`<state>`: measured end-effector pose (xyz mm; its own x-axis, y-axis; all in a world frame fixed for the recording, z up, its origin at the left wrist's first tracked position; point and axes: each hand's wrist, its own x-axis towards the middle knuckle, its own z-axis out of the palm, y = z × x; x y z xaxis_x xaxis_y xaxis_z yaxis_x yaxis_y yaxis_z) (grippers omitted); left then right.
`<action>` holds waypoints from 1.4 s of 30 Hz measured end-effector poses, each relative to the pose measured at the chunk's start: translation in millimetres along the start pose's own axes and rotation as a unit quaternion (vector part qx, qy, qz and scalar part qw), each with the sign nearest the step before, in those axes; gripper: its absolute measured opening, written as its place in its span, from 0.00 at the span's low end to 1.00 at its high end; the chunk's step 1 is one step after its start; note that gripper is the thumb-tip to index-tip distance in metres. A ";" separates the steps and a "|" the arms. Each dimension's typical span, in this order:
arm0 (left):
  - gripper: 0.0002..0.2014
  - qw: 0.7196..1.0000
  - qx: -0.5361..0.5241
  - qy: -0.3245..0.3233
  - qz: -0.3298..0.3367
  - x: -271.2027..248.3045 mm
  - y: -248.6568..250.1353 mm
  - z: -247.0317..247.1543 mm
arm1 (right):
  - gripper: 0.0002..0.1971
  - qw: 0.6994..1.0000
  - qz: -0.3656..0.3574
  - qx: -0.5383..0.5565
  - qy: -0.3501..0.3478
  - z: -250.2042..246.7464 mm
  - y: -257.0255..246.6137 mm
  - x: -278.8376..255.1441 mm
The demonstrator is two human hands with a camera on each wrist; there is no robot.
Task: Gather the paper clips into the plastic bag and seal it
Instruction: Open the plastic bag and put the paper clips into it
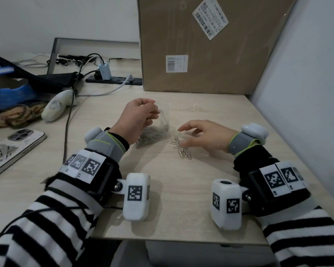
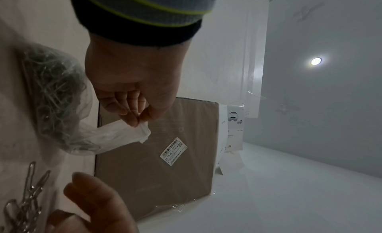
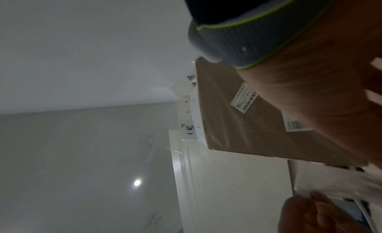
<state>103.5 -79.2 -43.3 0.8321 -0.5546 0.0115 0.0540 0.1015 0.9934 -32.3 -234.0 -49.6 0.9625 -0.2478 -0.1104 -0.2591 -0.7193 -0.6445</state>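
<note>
Head view, working outward from you: the loose pile of thin silver wire paper clips (image 1: 181,149) lies on the pale wood-grain counter (image 1: 181,205), just under the fingers of your right hand (image 1: 204,135). That hand hovers with its fingers spread and relaxed, and I see nothing held in it. The clips are light, stiff and springy, and they look hooked into one another, so they will likely come up in a tangled clump, not singly. Pinch the knot where the wires cross most densely; a clip at the edge may slide away on the smooth counter.

A little farther out, your left hand (image 1: 139,116) pinches the mouth of the thin, clear, crinkled plastic bag (image 1: 154,132) between thumb and fingertips. The bag's belly rests on the counter, already bulging with clips. The film is soft and probably slippery, and the metal load will pull it down, so grip at the rim and keep the mouth up. For sealing, take both sides of the rim.

Beyond stands the large brown cardboard box (image 1: 210,45).
</note>
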 end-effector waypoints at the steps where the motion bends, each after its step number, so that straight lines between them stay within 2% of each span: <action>1: 0.05 1.000 0.001 0.000 -0.001 -0.1 -0.4 0.2 | 0.25 1.000 -0.001 -0.020 -0.021 2.8 -1.5 0.9; 3: 0.05 1.000 0.004 -0.001 -0.002 -0.2 -1.1 0.6 | 0.27 0.998 -0.014 -0.050 -0.039 8.2 -3.1 4.1; 8: 0.05 1.000 0.004 -0.006 -0.002 0.8 -1.6 0.4 | 0.09 0.998 -0.057 -0.028 -0.029 11.2 -6.0 4.5; 12: 0.05 1.000 0.006 -0.008 -0.004 1.1 -2.3 0.7 | 0.07 0.998 -0.056 -0.015 0.018 1.4 -9.9 -6.2; 15: 0.05 1.000 0.005 -0.010 -0.006 1.6 -2.4 1.2 | 0.16 0.998 -0.028 -0.047 0.034 -5.4 -6.1 -14.4; 18: 0.05 1.000 0.011 -0.012 -0.006 1.5 -3.0 1.3 | 0.29 0.995 0.011 -0.089 -0.048 -4.4 -5.0 -18.0; 20: 0.05 1.000 0.013 -0.014 -0.007 1.4 -3.4 2.2 | 0.32 0.993 0.013 -0.092 -0.075 -2.3 -3.0 -16.2; 29: 0.06 0.997 0.036 -0.059 -0.018 0.4 -7.2 4.3 | 0.10 0.995 -0.062 -0.079 -0.025 9.2 1.5 -4.3; 35: 0.08 0.995 0.049 -0.078 -0.024 -0.8 -7.9 5.5 | 0.05 0.988 -0.082 -0.127 0.004 15.1 -2.9 1.9; 39: 0.07 0.994 0.059 -0.093 -0.026 -2.2 -8.1 6.7 | 0.07 0.986 -0.066 -0.153 0.016 18.0 -3.7 4.3; 42: 0.07 0.993 0.060 -0.097 -0.023 -3.2 -7.6 8.0 | 0.05 0.989 -0.051 -0.131 0.037 19.3 -2.2 5.0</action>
<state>96.0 -84.8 -49.9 0.7074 -0.7064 -0.0243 0.0142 -0.0202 0.9997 -25.4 -221.1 -63.3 0.9789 -0.2044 0.0070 -0.1816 -0.8846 -0.4294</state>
